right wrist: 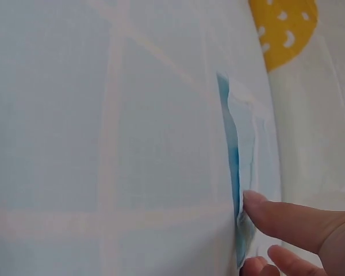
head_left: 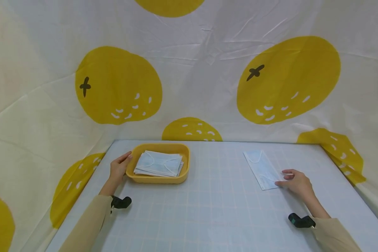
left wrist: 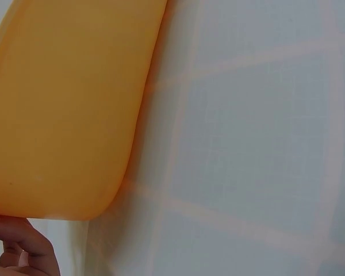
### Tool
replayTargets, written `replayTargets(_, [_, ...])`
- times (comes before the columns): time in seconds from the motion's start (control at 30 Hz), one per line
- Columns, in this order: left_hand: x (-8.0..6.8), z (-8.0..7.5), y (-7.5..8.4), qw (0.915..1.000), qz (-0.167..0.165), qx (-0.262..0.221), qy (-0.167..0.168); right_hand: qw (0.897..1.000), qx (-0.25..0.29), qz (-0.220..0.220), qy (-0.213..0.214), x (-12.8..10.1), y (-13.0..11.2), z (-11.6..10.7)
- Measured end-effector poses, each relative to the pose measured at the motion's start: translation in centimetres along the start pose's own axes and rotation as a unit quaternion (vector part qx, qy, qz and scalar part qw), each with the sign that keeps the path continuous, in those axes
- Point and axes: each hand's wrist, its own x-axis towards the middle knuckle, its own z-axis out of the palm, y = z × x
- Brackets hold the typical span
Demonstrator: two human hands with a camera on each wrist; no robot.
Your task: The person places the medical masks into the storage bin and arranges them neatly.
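A yellow tray (head_left: 157, 179) stands on the table at the left and holds a stack of pale blue face masks (head_left: 159, 163). My left hand (head_left: 121, 166) rests with straight fingers against the tray's left wall. The left wrist view shows only fingertips (left wrist: 20, 241) under the tray's (left wrist: 63, 109) rounded corner. A single face mask (head_left: 263, 169) lies flat on the table at the right. My right hand (head_left: 294, 182) touches its near right corner. In the right wrist view a straight finger (right wrist: 287, 218) lies on the mask's (right wrist: 241, 149) edge, with the thumb just below it.
The table (head_left: 208, 210) wears a light blue cloth with a pale grid. A white drape printed with large yellow fruits (head_left: 286, 80) hangs close behind and along both sides. A black camera mount sits on each wrist (head_left: 121, 202).
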Motion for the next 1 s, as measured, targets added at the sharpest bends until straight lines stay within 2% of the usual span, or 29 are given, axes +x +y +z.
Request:
replayTargets(0.3, [-0.01, -0.03, 0.08, 0.9998, 0.015, 0.011, -0.002, 0.999, -0.014, -0.003, -0.046, -0.27, -0.03, -0.67])
replayTargets(0.77, [-0.14, -0.17, -0.36, 0.9998, 0.018, 0.01, -0.001, 0.997, -0.008, -0.001, -0.071, -0.17, -0.09, -0.61])
replayTargets(1.0, [0.1, -0.04, -0.34, 0.9993, 0.034, 0.014, 0.008, 0.998, -0.008, -0.008, -0.065, -0.28, 0.01, -0.49])
